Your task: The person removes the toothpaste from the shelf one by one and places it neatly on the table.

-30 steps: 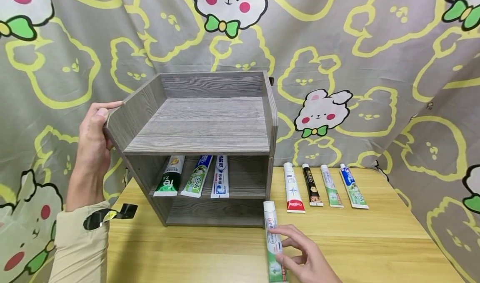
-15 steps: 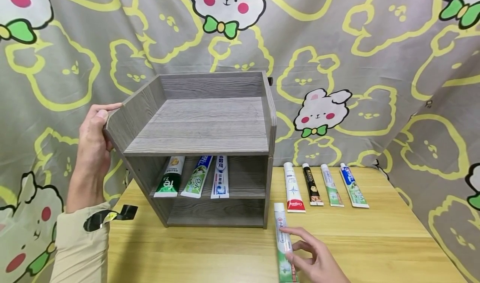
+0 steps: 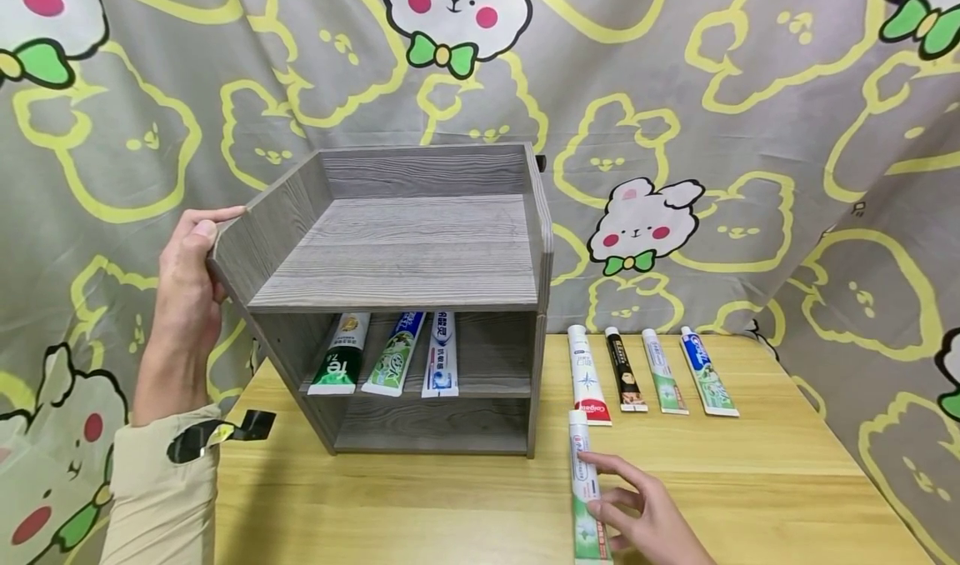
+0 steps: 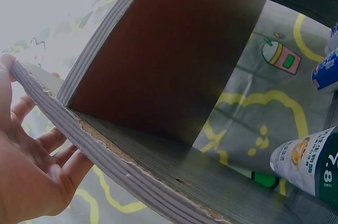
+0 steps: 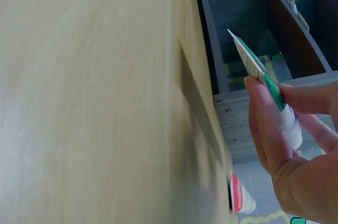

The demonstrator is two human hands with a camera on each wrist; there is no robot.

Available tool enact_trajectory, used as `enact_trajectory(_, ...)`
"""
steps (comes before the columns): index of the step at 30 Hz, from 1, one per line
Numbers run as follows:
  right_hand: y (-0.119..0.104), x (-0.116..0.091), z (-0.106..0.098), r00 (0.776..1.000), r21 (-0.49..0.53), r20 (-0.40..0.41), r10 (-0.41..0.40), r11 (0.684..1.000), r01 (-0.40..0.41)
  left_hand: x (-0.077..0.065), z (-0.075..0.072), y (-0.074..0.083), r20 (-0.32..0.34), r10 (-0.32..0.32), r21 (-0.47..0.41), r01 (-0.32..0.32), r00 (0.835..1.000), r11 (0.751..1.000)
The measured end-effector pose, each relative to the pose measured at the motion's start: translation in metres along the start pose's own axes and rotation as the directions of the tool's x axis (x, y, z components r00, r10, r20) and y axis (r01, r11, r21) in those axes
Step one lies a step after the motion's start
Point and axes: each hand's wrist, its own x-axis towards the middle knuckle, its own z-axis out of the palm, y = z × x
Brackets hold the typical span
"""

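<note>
In the head view my left hand (image 3: 189, 273) grips the top corner of the left side panel of a grey wooden shelf (image 3: 397, 248). The left wrist view shows the thumb at the panel's edge (image 4: 100, 147) and fingers on its outer side. My right hand (image 3: 645, 507) pinches a white and green toothpaste tube (image 3: 587, 490), cap pointing away, right of the shelf's front. Seen from the right wrist, that tube (image 5: 269, 84) is held above the table between thumb and fingers. On the middle shelf lie a dark green tube (image 3: 341, 357), a green and blue tube (image 3: 395, 357) and a white and blue tube (image 3: 441, 357).
On the wooden table (image 3: 375, 507), right of the shelf, lie a red and white Colgate tube (image 3: 588, 373), a black tube (image 3: 625, 369), a white and green tube (image 3: 663, 373) and a blue and green tube (image 3: 707, 373). A patterned curtain (image 3: 637, 73) hangs behind.
My right hand has moved to the right with the toothpaste tube, away from the shelf's right side and toward the Colgate tube. My left hand stays on the panel.
</note>
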Motion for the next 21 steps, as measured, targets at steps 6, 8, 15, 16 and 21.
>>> enact_trajectory(6, 0.006, 0.005, -0.009, 0.997, -0.037, -0.052, 0.048, 0.998, -0.05, -0.001, 0.0, 0.0, -0.002, 0.002, 0.012, -0.002, 1.0, 1.0)
enact_trajectory(8, 0.008, 0.006, -0.011, 0.996, -0.057, -0.07, 0.058, 0.996, -0.062, -0.001, 0.0, 0.0, 0.0, 0.002, 0.015, -0.002, 1.0, 1.0)
enact_trajectory(15, 0.013, 0.009, -0.016, 0.993, -0.149, -0.096, 0.072, 0.985, -0.086, 0.0, 0.0, 0.0, 0.009, 0.003, -0.004, -0.003, 1.0, 1.0)
enact_trajectory(16, 0.014, 0.009, -0.017, 0.993, -0.163, -0.099, 0.071, 0.983, -0.086, 0.0, 0.0, 0.0, 0.01, 0.002, -0.007, -0.002, 1.0, 1.0)
enact_trajectory(21, 0.017, 0.009, -0.019, 0.994, -0.204, -0.099, 0.047, 0.977, -0.066, 0.0, -0.001, 0.0, 0.022, 0.008, -0.006, -0.008, 1.0, 1.0)
